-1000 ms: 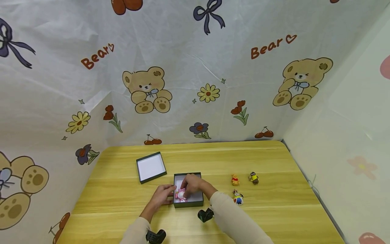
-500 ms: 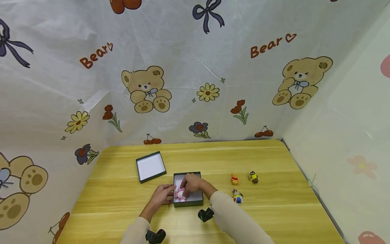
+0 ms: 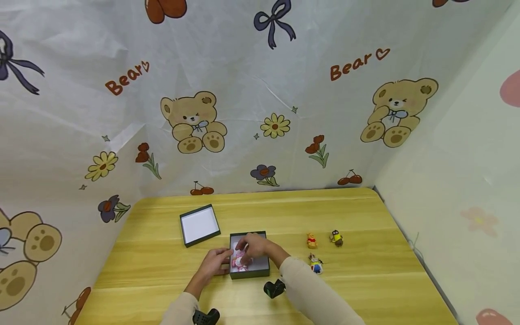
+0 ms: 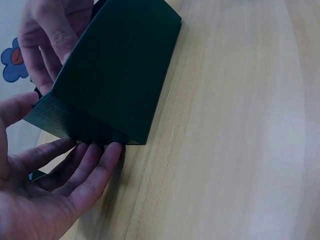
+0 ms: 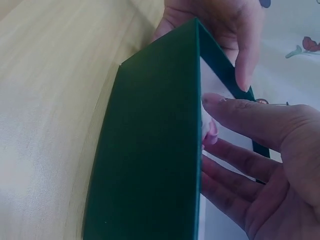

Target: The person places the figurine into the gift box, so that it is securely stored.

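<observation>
A dark green box point(image 3: 257, 273) with a pale inside stands open on the table. In it lies a pink and white toy figurine point(image 3: 239, 267), partly hidden by my right hand point(image 3: 256, 246). That hand reaches in from the right, its thumb and fingers around the figurine; the right wrist view shows a bit of the pink toy point(image 5: 212, 131) between them. My left hand point(image 3: 214, 262) holds the box's left side, thumb over the rim and fingers against the outer wall point(image 4: 82, 122).
A matching lid point(image 3: 199, 224), white inside, lies behind and left of the box. To the right stand a small bear figurine in red point(image 3: 311, 241), a yellow and dark figurine point(image 3: 336, 238) and a blue and white figurine point(image 3: 316, 264). A printed cloth point(image 3: 243, 90) hangs behind the table.
Both hands stay almost where they were at the box. The right fingers have shifted slightly on the figurine, showing a little more of it. The head view has tilted a little.
</observation>
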Tool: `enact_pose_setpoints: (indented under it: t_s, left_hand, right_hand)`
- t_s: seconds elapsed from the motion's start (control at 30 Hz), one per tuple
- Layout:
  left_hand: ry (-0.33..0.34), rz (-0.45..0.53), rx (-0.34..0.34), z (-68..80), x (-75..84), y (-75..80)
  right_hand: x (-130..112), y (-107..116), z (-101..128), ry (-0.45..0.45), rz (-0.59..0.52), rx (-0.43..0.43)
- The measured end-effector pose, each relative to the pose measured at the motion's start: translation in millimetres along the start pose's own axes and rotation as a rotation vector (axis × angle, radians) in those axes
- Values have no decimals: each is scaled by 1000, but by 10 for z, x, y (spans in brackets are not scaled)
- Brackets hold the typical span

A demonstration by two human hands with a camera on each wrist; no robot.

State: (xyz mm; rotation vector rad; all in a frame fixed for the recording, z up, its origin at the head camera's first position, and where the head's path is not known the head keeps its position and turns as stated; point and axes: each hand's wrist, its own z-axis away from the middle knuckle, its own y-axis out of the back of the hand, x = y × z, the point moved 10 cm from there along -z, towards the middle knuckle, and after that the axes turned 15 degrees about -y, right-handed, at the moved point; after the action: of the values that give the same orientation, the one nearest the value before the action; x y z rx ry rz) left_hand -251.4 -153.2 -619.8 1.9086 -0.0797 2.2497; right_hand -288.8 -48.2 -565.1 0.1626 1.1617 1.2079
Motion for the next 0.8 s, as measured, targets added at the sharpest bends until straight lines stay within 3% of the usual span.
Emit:
enact_pose_setpoints:
  t_s: [0.13, 0.3, 0.8]
  left_hand:
    - [0, 4, -5, 2, -17, -9]
    - [1, 10, -2, 18, -10, -14]
    - [-12, 1, 0, 15, 6, -22]
  right_hand:
    - [-10, 48, 48, 20, -50, 16]
    - [-45, 166, 152, 108, -151, 52]
    - [215, 652, 468, 234, -349, 275]
